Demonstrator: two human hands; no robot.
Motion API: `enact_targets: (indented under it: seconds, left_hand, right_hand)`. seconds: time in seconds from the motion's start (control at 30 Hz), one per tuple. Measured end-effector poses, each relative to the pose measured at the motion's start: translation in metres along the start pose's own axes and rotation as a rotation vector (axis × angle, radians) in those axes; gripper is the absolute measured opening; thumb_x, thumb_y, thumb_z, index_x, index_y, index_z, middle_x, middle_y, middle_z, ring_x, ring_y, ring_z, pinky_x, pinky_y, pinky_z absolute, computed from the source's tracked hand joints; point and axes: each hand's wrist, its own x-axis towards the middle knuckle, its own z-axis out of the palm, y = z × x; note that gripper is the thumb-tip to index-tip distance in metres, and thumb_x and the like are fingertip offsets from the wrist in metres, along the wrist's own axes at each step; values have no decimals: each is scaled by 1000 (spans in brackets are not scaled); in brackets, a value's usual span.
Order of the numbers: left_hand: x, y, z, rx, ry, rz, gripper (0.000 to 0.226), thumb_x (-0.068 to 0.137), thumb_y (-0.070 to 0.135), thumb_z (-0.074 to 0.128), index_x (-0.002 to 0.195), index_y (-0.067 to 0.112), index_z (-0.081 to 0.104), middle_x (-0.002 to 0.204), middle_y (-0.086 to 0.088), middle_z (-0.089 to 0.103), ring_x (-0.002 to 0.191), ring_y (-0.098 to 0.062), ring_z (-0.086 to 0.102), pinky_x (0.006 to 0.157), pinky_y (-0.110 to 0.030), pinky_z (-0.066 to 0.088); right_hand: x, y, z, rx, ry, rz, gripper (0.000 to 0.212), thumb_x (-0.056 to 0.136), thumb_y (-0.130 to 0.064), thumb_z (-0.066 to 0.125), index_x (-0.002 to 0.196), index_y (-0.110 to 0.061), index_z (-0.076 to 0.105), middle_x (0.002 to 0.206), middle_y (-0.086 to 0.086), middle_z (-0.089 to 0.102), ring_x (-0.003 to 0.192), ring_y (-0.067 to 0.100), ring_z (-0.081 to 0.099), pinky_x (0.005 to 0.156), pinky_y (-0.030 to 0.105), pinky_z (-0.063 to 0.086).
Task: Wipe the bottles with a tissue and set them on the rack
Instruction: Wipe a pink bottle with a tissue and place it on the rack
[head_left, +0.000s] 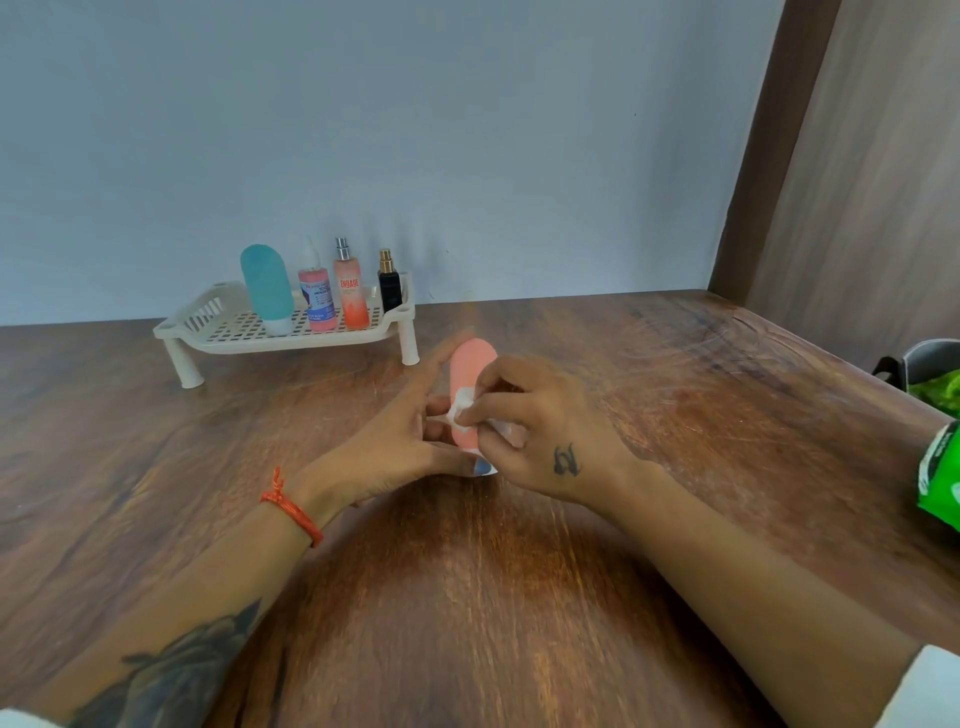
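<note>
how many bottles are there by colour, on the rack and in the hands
Teal squeeze bottle on the rack: 1
Pink spray bottles on the rack, one with a clear cap, one labelled ENGAGE: 2
Black perfume bottle on the rack: 1
Pink squeeze bottle in the hands: 1
Total: 5

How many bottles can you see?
5: on the rack, a teal bottle, pink spray bottle, orange bottle, black bottle; a pink bottle in the hands.
</note>
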Motion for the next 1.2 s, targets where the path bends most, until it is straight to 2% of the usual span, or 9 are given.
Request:
enact_targets:
  seconds: [0.2, 0.3, 0.37, 0.53, 0.67, 0.73, 0.87, 1.03, 1.2]
  left_hand:
    - [3, -2, -1, 30, -8, -11, 108, 69, -7, 76, 139, 50, 17, 124, 4, 54, 103, -7, 64, 83, -25, 55]
    - [3, -3, -2, 34, -8, -15, 111, 68, -9, 77, 139, 51, 16, 123, 0, 55, 104, -14, 65, 87, -32, 55]
    - [2, -3, -2, 32, -12, -17, 113, 67, -9, 77, 140, 51, 16, 124, -3, 55, 104, -18, 65, 89, -38, 54]
    - [0, -1, 0, 6, 8, -18, 109, 67, -13, 73, 131, 58, 20, 117, -8, 58, 97, -20, 68, 82, -33, 57]
    - [0, -1, 0, 8, -2, -17, 111, 67, -14, 73, 134, 56, 18, 115, -6, 60, 96, -20, 68, 81, -34, 57]
    - [1, -1, -1, 22, -15, -18, 114, 67, -13, 74, 139, 53, 14, 118, -4, 59, 98, -20, 68, 84, -35, 56]
    - [2, -3, -2, 55, -12, -30, 116, 67, -5, 78, 142, 51, 11, 126, 3, 52, 106, -14, 64, 95, -41, 51]
    - [1, -1, -1, 58, -6, -24, 114, 67, -6, 78, 141, 51, 12, 128, 2, 50, 105, -14, 64, 93, -37, 53]
    - [-1, 1, -1, 35, -9, -16, 114, 67, -13, 74, 142, 49, 13, 119, -7, 56, 97, -18, 67, 86, -37, 55]
  right_hand:
    - [3, 3, -1, 67, 252, 171, 17, 78, -8, 67, 94, -8, 72, 88, 6, 63, 75, 11, 56, 61, 23, 49]
    - [1, 1, 3, 1, 143, 134, 21, 79, -8, 66, 100, -11, 71, 93, 6, 62, 80, 13, 56, 68, 17, 42]
    - [0, 1, 5, -29, 88, 117, 22, 79, -8, 66, 101, -11, 70, 95, 7, 62, 81, 16, 57, 68, 19, 43]
    - [0, -2, 2, -38, 30, 38, 17, 74, -6, 67, 90, -11, 73, 88, 7, 63, 76, 20, 59, 64, 27, 48]
    - [0, -2, -1, 16, -61, 57, 15, 71, -12, 67, 84, -13, 74, 83, 3, 63, 71, 15, 58, 64, 13, 37]
    - [0, -2, -1, 58, -23, 94, 14, 72, -13, 68, 85, -13, 75, 83, 1, 65, 71, 12, 58, 63, 10, 37]
    - [-1, -5, 2, 29, 134, 122, 17, 79, -9, 67, 95, -10, 72, 90, 5, 65, 79, 13, 59, 67, 16, 46]
    - [1, -6, 5, -69, 20, 75, 20, 78, -4, 68, 97, -9, 71, 95, 8, 63, 84, 22, 58, 69, 26, 47]
    - [1, -9, 0, -61, -81, 25, 16, 76, -5, 69, 89, -12, 73, 87, 5, 62, 76, 18, 55, 63, 23, 41]
